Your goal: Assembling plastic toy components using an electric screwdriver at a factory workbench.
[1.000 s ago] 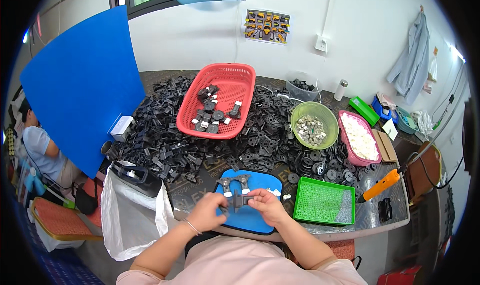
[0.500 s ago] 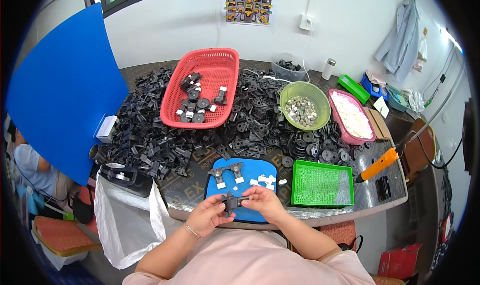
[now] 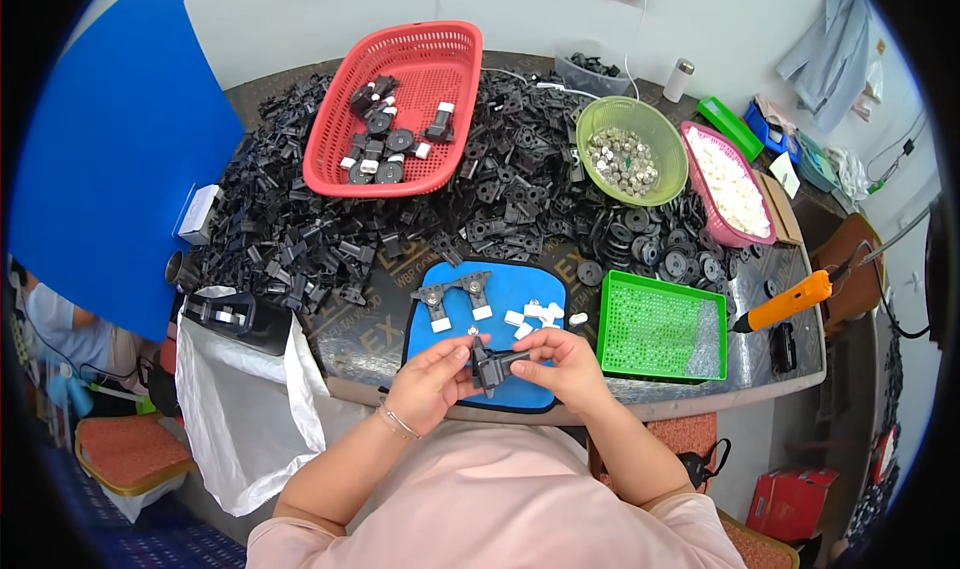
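Note:
A black plastic part (image 3: 490, 369) with a side arm is held between my two hands over the blue mat (image 3: 540, 279). My left hand (image 3: 432, 381) pinches its left side; the fingers of my right hand (image 3: 566, 369) are closed on the arm at its right. Just beyond my hands, two black parts with white ends (image 3: 436, 307) lie side by side on the mat. To their right is a small group of white plastic pieces (image 3: 540, 315). A tiny metal piece (image 3: 473, 331) sits near my left fingertips.
Loose black parts (image 3: 300, 219) heap across the table. A red basket (image 3: 330, 174) holds assembled parts; a green bowl (image 3: 672, 184) holds metal pieces, a pink basket (image 3: 715, 231) white ones. Right of the mat are a green tray (image 3: 660, 371) and a hanging orange screwdriver (image 3: 790, 301).
The whole view has tilted down, so the table sits higher in the picture. Both hands keep hold of the black part, which has turned a little between my fingers.

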`<state>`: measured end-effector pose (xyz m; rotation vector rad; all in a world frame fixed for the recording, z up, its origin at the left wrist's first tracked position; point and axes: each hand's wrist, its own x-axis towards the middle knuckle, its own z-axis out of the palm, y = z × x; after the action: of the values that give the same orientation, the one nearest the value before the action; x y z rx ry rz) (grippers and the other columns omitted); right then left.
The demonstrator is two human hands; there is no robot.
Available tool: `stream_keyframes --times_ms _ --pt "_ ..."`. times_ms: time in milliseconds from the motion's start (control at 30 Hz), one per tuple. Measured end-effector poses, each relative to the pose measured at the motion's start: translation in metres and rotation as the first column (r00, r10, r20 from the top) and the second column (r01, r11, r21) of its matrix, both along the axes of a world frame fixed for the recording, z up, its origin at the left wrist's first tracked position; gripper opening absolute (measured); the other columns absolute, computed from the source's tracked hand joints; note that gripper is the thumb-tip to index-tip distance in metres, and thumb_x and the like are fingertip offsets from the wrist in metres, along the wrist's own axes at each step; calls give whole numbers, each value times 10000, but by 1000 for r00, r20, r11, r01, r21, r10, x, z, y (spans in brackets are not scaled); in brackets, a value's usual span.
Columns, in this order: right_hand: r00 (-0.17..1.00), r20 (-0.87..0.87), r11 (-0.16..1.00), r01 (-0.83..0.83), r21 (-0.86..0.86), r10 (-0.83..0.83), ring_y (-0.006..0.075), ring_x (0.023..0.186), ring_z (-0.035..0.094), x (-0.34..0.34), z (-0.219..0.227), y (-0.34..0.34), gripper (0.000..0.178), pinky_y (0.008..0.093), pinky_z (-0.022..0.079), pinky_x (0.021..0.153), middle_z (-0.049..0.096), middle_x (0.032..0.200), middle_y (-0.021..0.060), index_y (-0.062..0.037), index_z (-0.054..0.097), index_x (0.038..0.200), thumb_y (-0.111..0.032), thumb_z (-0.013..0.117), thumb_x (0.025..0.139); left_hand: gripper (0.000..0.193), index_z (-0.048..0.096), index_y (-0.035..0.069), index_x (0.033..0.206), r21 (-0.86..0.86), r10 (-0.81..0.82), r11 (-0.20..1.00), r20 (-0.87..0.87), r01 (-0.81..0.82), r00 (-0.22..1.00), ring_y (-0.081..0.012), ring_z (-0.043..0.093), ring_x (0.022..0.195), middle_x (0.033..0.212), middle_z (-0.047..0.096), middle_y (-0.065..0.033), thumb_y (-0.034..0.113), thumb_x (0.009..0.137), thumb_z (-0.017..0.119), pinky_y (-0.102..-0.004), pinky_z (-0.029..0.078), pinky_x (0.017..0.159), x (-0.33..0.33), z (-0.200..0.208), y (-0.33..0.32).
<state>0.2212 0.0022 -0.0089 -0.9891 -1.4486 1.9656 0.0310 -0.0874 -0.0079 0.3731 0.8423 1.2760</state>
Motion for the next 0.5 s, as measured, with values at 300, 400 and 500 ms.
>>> stream_keyframes --times_ms 300,400,500 --pt "988 -138 990 45 -133 -63 48 707 578 -3 -9 4 246 165 458 646 616 764 9 -2 598 973 33 696 750 274 519 9 1189 14 28 1000 -32 -27 999 -184 570 1019 1157 560 -77 129 955 441 -382 494 855 2 6 10" --pt "992 -115 995 35 -94 -46 45 703 574 -5 -8 3 241 161 451 639 615 767 9 -4 599 971 33 694 752 264 525 13 1182 16 46 999 -56 -45 997 -179 572 1008 1128 572 -73 108 944 460 -376 492 854 -2 3 9" --pt "996 -72 997 49 -64 -54 39 696 563 -9 -8 1 236 152 439 633 595 747 -9 -7 601 965 29 697 752 256 529 16 1170 17 51 999 -77 -50 996 -175 573 996 1109 578 -66 85 927 487 -374 493 849 -5 -2 7"
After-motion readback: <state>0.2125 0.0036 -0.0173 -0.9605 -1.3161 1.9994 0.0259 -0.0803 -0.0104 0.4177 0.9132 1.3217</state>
